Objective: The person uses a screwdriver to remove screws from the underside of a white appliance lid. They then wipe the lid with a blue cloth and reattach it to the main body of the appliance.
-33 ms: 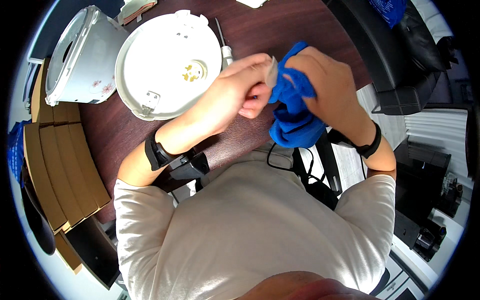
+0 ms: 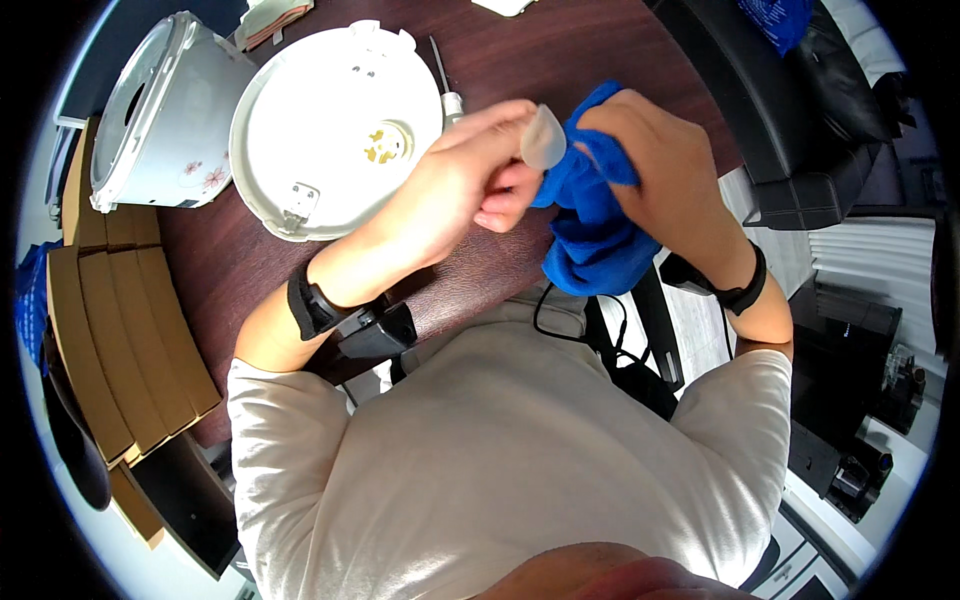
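Observation:
My left hand (image 2: 470, 175) is closed on a small translucent whitish piece (image 2: 543, 138), held between thumb and fingers. Right beside it, my right hand (image 2: 670, 180) grips a bunched blue cloth (image 2: 595, 250), whose upper folds lie against the small piece. Behind my left hand, a round white lid-like part (image 2: 300, 120) with fittings and a yellowish centre rests on the dark wooden table (image 2: 530, 50). A screwdriver-like tool (image 2: 452, 105) with a pale handle lies at its right edge, partly hidden by my hand.
A white appliance body (image 2: 150, 120) with a flower pattern stands at the left, near stacked cardboard boxes (image 2: 120, 340). Folded cloths (image 2: 270, 15) lie at the back of the table. A black padded chair (image 2: 790, 170) stands at the right, with black equipment (image 2: 840, 400) below it.
The small translucent piece has turned to show more of its face. My right hand and the cloth have shifted slightly up.

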A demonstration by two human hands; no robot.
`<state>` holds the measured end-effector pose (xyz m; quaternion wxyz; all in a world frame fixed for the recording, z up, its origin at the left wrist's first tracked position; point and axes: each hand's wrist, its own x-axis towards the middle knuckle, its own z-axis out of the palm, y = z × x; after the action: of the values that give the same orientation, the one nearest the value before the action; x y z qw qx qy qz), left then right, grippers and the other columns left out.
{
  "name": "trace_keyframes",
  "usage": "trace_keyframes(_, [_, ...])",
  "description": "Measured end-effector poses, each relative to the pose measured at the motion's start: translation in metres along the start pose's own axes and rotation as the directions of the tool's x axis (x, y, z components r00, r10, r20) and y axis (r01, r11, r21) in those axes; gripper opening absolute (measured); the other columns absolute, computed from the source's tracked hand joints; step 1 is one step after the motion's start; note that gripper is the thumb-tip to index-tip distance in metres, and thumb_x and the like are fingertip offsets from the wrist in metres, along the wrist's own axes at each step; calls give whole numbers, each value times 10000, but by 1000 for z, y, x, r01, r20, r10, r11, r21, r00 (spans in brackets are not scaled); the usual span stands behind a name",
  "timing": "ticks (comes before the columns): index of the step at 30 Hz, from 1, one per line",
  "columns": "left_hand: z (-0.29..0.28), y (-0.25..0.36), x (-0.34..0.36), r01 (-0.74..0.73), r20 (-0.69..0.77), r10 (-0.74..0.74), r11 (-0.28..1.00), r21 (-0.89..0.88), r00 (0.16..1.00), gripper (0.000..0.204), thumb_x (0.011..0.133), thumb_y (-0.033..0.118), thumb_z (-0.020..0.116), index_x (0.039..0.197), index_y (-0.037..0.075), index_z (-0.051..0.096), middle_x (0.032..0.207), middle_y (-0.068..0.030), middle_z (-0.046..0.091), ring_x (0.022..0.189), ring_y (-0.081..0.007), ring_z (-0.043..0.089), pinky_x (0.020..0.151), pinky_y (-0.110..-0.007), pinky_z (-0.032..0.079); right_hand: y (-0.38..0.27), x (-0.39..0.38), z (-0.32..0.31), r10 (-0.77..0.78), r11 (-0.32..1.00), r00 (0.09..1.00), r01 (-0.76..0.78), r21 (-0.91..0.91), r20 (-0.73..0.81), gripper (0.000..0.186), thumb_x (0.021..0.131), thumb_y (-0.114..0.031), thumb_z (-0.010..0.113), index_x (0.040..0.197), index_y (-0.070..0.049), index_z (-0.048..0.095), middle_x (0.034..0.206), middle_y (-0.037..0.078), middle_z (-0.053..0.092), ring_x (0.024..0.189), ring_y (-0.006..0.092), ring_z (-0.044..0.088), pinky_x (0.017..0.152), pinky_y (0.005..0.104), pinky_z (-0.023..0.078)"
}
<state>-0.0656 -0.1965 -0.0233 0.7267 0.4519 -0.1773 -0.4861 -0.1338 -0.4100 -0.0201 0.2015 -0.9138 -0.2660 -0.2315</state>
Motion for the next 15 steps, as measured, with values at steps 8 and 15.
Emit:
trace_keyframes(8, [10, 2, -1, 23, -86, -16, 996, 80, 996, 192, 1024, 231, 388, 1001, 72, 493, 666, 43, 358, 528, -49, 285, 465, -209, 210, -23, 8, 12, -38, 996, 988, 48, 69, -147, 365, 672, -51, 691, 1022, -94, 594, 917, 87, 595, 759, 293, 632, 567, 365, 510])
trace_keyframes(15, [8, 5, -3, -23, -128, 43, 989, 146, 991, 217, 1019, 231, 388, 1025, 54, 512, 631, 52, 332, 515, -48, 272, 454, -217, 198, 1, 2, 7, 90, 994, 996, -89, 58, -13, 345, 692, -63, 680, 1024, -96, 595, 948, 97, 609, 763, 322, 644, 628, 373, 522])
